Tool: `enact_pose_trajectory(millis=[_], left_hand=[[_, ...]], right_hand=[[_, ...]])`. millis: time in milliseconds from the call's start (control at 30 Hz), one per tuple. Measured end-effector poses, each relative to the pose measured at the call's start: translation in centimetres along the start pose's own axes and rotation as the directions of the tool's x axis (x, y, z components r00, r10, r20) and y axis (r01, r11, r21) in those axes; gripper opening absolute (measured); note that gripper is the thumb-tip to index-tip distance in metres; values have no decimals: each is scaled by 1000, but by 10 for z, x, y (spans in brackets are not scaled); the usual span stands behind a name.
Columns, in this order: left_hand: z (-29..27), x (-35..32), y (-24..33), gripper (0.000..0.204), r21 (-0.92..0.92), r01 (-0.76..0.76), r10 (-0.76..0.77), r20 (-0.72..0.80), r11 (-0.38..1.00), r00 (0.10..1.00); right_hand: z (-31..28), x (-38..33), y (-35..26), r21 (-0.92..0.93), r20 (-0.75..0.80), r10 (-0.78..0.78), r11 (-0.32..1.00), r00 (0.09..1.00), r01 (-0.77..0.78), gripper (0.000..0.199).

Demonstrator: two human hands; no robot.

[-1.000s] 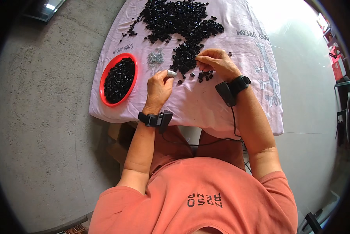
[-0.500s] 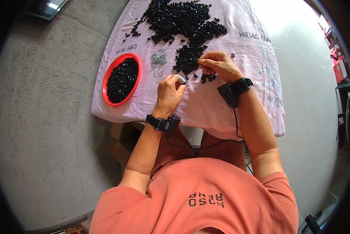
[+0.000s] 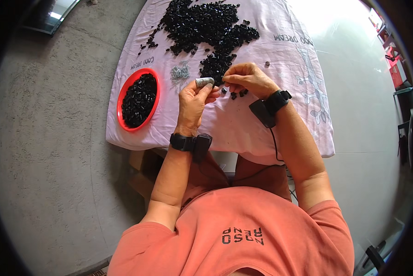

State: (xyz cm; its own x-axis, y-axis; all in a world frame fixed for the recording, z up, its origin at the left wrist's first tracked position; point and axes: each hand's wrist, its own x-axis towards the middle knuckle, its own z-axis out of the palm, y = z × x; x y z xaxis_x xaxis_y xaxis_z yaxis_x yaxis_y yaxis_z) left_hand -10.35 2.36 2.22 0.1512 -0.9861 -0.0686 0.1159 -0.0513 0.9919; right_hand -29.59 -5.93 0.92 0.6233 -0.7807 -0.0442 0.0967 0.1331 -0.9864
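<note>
My left hand [image 3: 192, 102] is closed, thumb against fingers, above the near middle of the table. A grey-silver wrapping [image 3: 205, 82] covers its index finger; what the fingertips hold is too small to make out. Close by on the right, my right hand [image 3: 254, 81] pinches what looks like a small black piece, its fingertips almost meeting the left ones. Just beyond both hands lies a big heap of small shiny black pieces [image 3: 202, 23], its near end partly hidden by the fingers. Several loose black pieces [image 3: 234, 95] lie below my right hand.
A red-rimmed bowl [image 3: 120, 108] full of black pieces stands on the left of the pink cloth-covered table [image 3: 280, 133]. Beside it is a small pile of thin silvery metal bits [image 3: 180, 72]. A single piece [image 3: 267, 63] lies to the right. A cable hangs from my wrist straps.
My hands have come together: the left has turned and risen, bringing its wrapped finger into fuller view, and the right has moved left from the heap's edge. The view has shifted slightly.
</note>
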Motion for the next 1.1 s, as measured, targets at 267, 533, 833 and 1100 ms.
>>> enact_pose_trajectory(millis=[267,533,833,1100], left_hand=[[4,10,-5,10,-131,28,-34,-41,991,999],[11,10,-3,11,-65,8,-11,-43,998,999],[0,10,-8,10,76,-74,78,-50,994,996],[12,8,-14,8,317,-222,183,148,922,972]], right_hand=[[1,-1,-3,-14,58,-8,1000,998,8,16],[1,-3,-5,-18,60,-11,1000,998,12,16],[-16,4,4,117,-149,-46,991,988,64,20],[-29,8,11,166,-275,-78,978,958,127,19]])
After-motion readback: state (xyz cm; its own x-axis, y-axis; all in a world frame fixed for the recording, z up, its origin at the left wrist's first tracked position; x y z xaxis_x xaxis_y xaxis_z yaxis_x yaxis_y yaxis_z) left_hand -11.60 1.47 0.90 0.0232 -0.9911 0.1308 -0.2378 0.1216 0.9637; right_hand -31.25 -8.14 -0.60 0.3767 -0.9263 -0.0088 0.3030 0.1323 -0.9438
